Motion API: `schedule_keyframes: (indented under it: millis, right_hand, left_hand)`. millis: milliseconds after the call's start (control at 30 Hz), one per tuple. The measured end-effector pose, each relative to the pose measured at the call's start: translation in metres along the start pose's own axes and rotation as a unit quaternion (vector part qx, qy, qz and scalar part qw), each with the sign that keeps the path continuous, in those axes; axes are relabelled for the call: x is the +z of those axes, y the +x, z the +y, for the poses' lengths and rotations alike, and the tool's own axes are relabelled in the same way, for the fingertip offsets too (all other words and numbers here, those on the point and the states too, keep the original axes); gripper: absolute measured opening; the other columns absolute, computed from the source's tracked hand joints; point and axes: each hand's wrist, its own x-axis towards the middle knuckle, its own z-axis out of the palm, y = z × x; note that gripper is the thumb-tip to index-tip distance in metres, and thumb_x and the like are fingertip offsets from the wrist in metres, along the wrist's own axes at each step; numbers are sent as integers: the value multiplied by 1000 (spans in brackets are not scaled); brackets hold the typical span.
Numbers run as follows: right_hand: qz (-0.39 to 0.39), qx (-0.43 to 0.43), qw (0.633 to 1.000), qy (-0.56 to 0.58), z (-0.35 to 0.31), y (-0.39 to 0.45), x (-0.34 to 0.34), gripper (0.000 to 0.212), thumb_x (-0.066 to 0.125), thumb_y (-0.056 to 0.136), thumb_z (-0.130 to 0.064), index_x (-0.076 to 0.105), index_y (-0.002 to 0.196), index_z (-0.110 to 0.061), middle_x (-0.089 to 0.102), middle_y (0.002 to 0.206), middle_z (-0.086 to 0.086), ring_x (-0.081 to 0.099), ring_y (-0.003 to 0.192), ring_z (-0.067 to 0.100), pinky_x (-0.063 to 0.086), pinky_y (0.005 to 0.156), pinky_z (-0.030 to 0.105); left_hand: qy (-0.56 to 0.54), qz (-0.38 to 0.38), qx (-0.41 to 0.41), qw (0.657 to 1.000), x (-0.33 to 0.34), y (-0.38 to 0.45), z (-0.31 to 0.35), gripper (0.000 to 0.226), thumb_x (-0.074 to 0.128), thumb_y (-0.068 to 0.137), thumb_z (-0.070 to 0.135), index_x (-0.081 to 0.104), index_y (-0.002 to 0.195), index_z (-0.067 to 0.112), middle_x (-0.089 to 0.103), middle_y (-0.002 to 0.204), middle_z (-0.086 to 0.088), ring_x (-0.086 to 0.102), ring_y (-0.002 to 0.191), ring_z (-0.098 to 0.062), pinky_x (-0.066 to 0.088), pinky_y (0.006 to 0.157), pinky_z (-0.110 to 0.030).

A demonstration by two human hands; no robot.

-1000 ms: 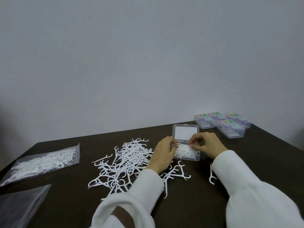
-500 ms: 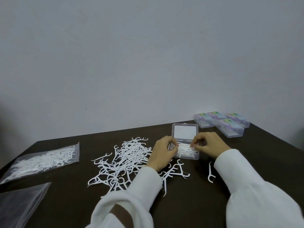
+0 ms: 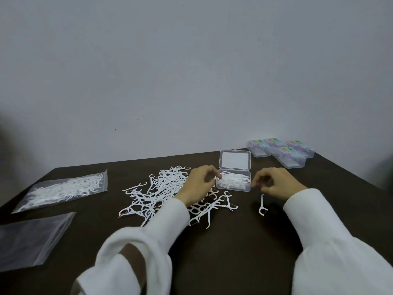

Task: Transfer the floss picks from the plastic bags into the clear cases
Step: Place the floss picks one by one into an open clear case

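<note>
Topping up the open clear case [image 3: 234,184] at table [image 3: 234,252] centre: keeping picks parallel and flat so the raised lid [image 3: 235,161] can shut, taking small bunches from the loose pile [image 3: 161,192]. Left hand [image 3: 198,188] curling at the case's left end, fingertips touching picks; right hand [image 3: 274,185] loosely curled beside it, seemingly holding nothing. Lying white, thin, tangled; one stray pick [image 3: 263,205] apart.

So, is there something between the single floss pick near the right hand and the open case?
Nothing visible. The single floss pick lies on bare table, right of the open case, whose lid stands up. The right hand hovers beside it.
</note>
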Motion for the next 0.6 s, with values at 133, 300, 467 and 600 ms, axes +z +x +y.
schedule_keyframes:
  millis: [133,300,467,600]
  right_hand:
    - [-117,18,992,-43,2,-10,-4,23,66,81,-7,68,87,-28,63,100,-6,60,93,8,49,88,22]
    - [-110,-22,994,20,-13,-10,7,18,74,76,-9,71,77,-27,69,83,-3,59,70,-1,45,71,6]
    - [-105,-88,990,23,-37,1,31,14,76,75,-14,72,77,-27,66,84,-4,58,74,-3,43,71,10]
    - [-66,-120,990,-32,-59,13,43,37,75,76,-20,63,111,-22,49,101,-6,48,94,9,34,74,9]
  left_hand:
    - [22,-5,-8,1000,-16,-14,-3,25,51,87,0,64,92,21,65,107,3,57,103,-10,44,91,-22]
    - [53,-3,-33,998,-35,-31,-10,23,52,88,3,65,94,21,63,112,4,51,111,-7,36,95,-22]
    - [87,-6,-42,995,-57,-46,-19,21,52,90,7,66,96,21,61,116,5,49,116,-9,34,96,-23]
    - [113,-7,-56,992,-78,-60,-31,20,53,90,8,65,97,23,59,114,7,50,113,-9,35,95,-25]
